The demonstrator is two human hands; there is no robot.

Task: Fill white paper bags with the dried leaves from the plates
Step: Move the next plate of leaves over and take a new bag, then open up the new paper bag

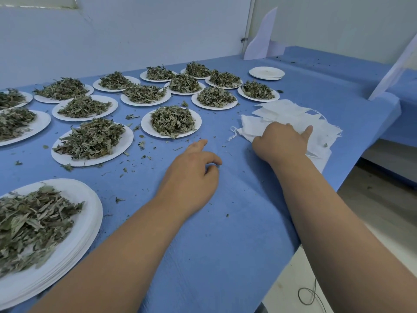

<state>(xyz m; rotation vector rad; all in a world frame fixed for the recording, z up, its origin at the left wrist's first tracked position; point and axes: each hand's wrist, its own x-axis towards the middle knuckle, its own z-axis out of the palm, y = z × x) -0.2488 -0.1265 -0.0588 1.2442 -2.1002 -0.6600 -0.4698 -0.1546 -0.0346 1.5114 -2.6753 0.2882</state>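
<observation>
Plain white room, blue-covered work surfaces.
White wall (158,30) behind with a vertical seam (252,19); blue cloth over the desk (225,233); second blue surface (338,57) back right; white angled panels (262,37) standing on it; grey-brown floor (383,211) on the right, thin dark cable (309,294) looped there. Even, soft light.

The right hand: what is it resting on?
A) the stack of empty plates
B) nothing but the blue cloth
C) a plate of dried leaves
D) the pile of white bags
D: the right hand rests on top of the pile of white bags, its fingers reaching across them.
</observation>
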